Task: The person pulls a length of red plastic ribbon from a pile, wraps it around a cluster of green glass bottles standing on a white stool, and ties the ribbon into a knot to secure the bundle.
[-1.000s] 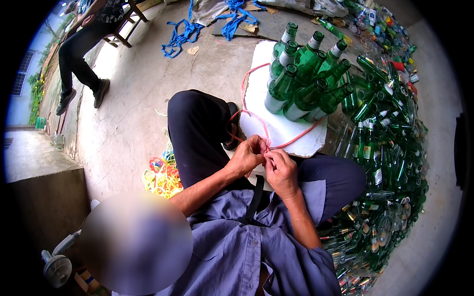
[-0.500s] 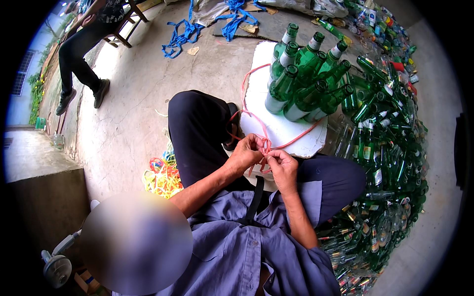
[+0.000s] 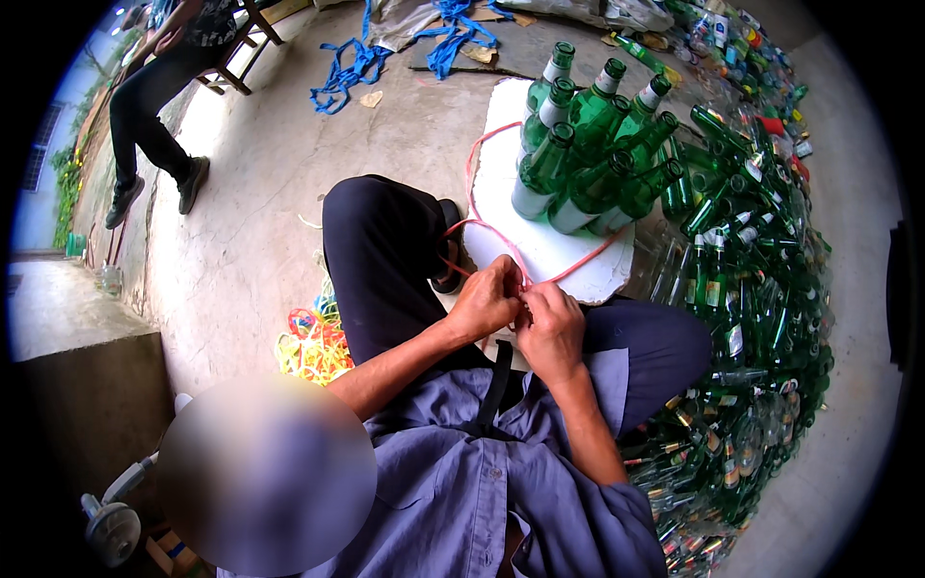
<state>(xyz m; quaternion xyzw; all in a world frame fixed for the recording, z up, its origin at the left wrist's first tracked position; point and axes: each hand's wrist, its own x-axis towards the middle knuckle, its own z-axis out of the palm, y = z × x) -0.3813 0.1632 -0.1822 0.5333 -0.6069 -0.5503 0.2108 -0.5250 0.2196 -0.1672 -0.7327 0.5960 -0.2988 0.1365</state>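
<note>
Where left hand (image 3: 485,301) adjoins right hand (image 3: 551,332), red string (image 3: 525,280) lies between.

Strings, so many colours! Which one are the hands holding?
The red string, pinched in both hands and running across the white board. The blue strings lie far ahead, the mostly yellow tangle beside the left leg.
</note>
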